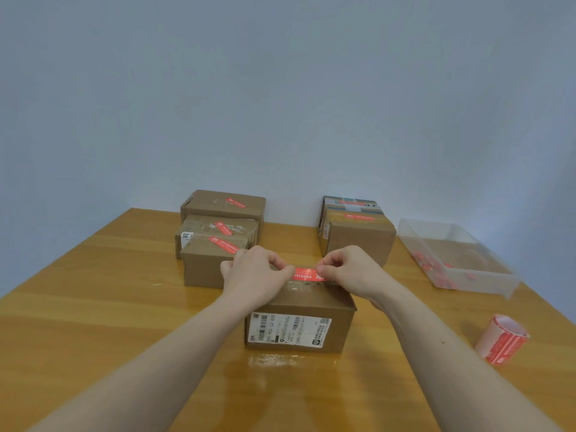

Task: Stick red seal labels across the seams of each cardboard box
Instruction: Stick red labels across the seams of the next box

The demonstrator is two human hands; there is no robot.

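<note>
A cardboard box (300, 319) with a white shipping label on its near side stands in front of me on the wooden table (93, 307). A red seal label (307, 273) stretches just over the box's top. My left hand (255, 275) pinches its left end and my right hand (350, 272) pinches its right end. Whether the label touches the box top I cannot tell. A roll of red seal labels (501, 339) lies at the right on the table.
Three cardboard boxes (218, 235) with red labels on top stand at the back left. Two more labelled boxes (355, 232) stand at the back right. A clear plastic tray (458, 260) holding red scraps sits at the right edge. A wall rises behind the table.
</note>
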